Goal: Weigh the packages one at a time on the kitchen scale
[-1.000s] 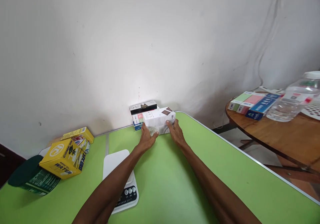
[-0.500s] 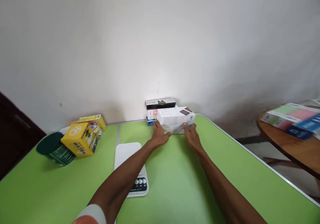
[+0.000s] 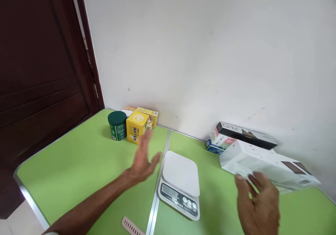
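Observation:
My left hand (image 3: 143, 161) is over the green table with its fingers stretched out and nothing in them. Just beyond its fingertips stands a yellow box (image 3: 135, 126) marked WATER, beside a green lidded tub (image 3: 117, 126). In front of the long white box (image 3: 267, 163) on the right is my right hand (image 3: 258, 200), thumb and fingers apart, holding nothing. Between the two hands lies a white kitchen scale (image 3: 181, 179), its plate bare and its display toward me. Behind the white box, a black and white box (image 3: 244, 134) rests on a small stack of boxes (image 3: 217, 142) by the wall.
Another yellow box (image 3: 153, 116) stands by the wall behind the WATER box. A pale pink strap with slots (image 3: 131, 226) lies at the near edge of view. A metal seam (image 3: 154, 207) crosses the green table (image 3: 86, 165). At the left is a dark wooden door (image 3: 39, 53).
Both hands have let go of the long white box, which stands before the stack. My left hand has moved left toward the yellow box. The view has turned left.

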{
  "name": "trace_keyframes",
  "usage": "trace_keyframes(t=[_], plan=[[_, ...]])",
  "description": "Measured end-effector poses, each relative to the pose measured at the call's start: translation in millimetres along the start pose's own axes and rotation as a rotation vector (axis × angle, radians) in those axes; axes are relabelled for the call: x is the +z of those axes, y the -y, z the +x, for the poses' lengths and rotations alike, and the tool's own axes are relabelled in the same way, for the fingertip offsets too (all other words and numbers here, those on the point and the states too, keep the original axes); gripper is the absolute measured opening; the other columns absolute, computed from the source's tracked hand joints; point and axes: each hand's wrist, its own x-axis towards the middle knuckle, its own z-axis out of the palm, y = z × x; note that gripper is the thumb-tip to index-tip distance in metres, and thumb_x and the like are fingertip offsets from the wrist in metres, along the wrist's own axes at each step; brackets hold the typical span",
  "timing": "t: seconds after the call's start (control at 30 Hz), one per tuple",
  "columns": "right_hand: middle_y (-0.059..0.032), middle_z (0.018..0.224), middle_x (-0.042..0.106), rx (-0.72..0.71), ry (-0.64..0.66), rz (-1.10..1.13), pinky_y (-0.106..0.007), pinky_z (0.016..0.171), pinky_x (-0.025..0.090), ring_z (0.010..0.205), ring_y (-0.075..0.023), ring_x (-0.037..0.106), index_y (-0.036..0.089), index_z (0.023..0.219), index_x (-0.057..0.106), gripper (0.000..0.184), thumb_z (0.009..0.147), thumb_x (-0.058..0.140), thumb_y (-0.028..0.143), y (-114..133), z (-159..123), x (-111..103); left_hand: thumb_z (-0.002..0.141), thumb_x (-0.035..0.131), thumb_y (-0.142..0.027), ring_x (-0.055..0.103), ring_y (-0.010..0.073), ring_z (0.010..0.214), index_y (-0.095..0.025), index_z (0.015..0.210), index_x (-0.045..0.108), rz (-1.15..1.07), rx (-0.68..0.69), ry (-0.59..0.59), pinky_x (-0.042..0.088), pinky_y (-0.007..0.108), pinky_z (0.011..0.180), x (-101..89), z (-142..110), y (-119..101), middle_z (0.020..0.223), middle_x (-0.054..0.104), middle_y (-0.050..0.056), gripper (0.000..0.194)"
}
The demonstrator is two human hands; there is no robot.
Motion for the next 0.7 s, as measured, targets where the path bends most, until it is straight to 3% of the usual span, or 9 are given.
trace_keyframes(t=[0.07, 0.13, 0.2, 0.3, 0.4, 0.53, 0.7], plan=[[-0.0217, 0.159, 0.047, -0.001, 0.063, 0.144, -0.067, 0.111, 0.047, 0.141, -0.0478, 0.052, 0.026, 0.155, 0.042, 0.084, 0.088, 0.059, 0.075, 53.9, -0.5, 35.4, 0.098, 0.059, -0.055, 0.028, 0.0394, 0.158, -0.025, 0.165, 0.024, 0.156, -0.052, -0.304, 0.025, 0.063, 0.131, -41.1, 4.0, 27.9, 0.171, 0.032, 0.013, 0.081], [-0.0186, 0.163, 0.045, -0.054, 0.221, 0.261, -0.065, 0.112, 0.047, 0.142, -0.0444, 0.051, 0.027, 0.154, 0.044, 0.086, 0.084, 0.069, 0.072, 99.7, 0.4, 83.2, 0.101, 0.054, -0.056, 0.035, 0.0383, 0.154, -0.032, 0.162, 0.027, 0.215, -0.106, -0.408, 0.032, 0.066, 0.127, -67.0, 5.5, 54.3, 0.167, 0.038, 0.011, 0.071], [-0.0181, 0.165, 0.042, -0.126, 0.338, 0.388, -0.061, 0.120, 0.040, 0.148, -0.0394, 0.045, 0.026, 0.159, 0.036, 0.102, 0.077, 0.081, 0.066, 131.5, 2.5, 137.3, 0.103, 0.051, -0.052, 0.048, 0.0366, 0.145, -0.030, 0.157, 0.035, 0.194, -0.140, -0.328, 0.041, 0.066, 0.120, -75.8, 2.0, 78.5, 0.157, 0.049, 0.013, 0.060], [-0.0214, 0.168, 0.034, -0.084, 0.466, 0.508, -0.058, 0.123, 0.036, 0.154, -0.0377, 0.037, 0.023, 0.165, 0.022, 0.131, 0.063, 0.092, 0.063, 154.8, 6.3, 213.8, 0.098, 0.057, -0.045, 0.055, 0.0366, 0.139, -0.018, 0.153, 0.040, 0.139, -0.190, -0.188, 0.047, 0.063, 0.116, -63.6, -8.3, 112.1, 0.150, 0.054, 0.021, 0.063], [-0.0208, 0.158, 0.048, -0.069, 0.487, 0.572, -0.053, 0.117, 0.045, 0.145, -0.0363, 0.048, 0.021, 0.160, 0.034, 0.125, 0.058, 0.094, 0.060, 160.3, 8.6, 266.1, 0.090, 0.065, -0.039, 0.044, 0.0395, 0.151, -0.013, 0.157, 0.035, 0.094, -0.313, -0.125, 0.038, 0.063, 0.123, -42.7, -15.6, 141.0, 0.159, 0.044, 0.026, 0.077], [-0.0173, 0.133, 0.067, -0.082, 0.418, 0.520, -0.049, 0.101, 0.055, 0.122, -0.0348, 0.063, 0.017, 0.140, 0.056, 0.099, 0.056, 0.094, 0.055, 160.0, 10.9, 291.2, 0.085, 0.070, -0.034, 0.035, 0.0395, 0.157, -0.011, 0.161, 0.031, 0.020, -0.416, -0.057, 0.027, 0.061, 0.129, -31.5, -16.4, 159.6, 0.165, 0.037, 0.027, 0.088], [-0.0161, 0.124, 0.069, -0.128, 0.333, 0.330, -0.052, 0.100, 0.052, 0.115, -0.0352, 0.064, 0.016, 0.123, 0.062, 0.084, 0.054, 0.093, 0.053, 160.6, 5.8, 283.8, 0.097, 0.055, -0.055, 0.028, 0.0390, 0.160, -0.009, 0.163, 0.025, -0.029, -0.381, -0.096, 0.022, 0.060, 0.131, -36.2, -18.3, 148.3, 0.170, 0.029, 0.027, 0.086]])
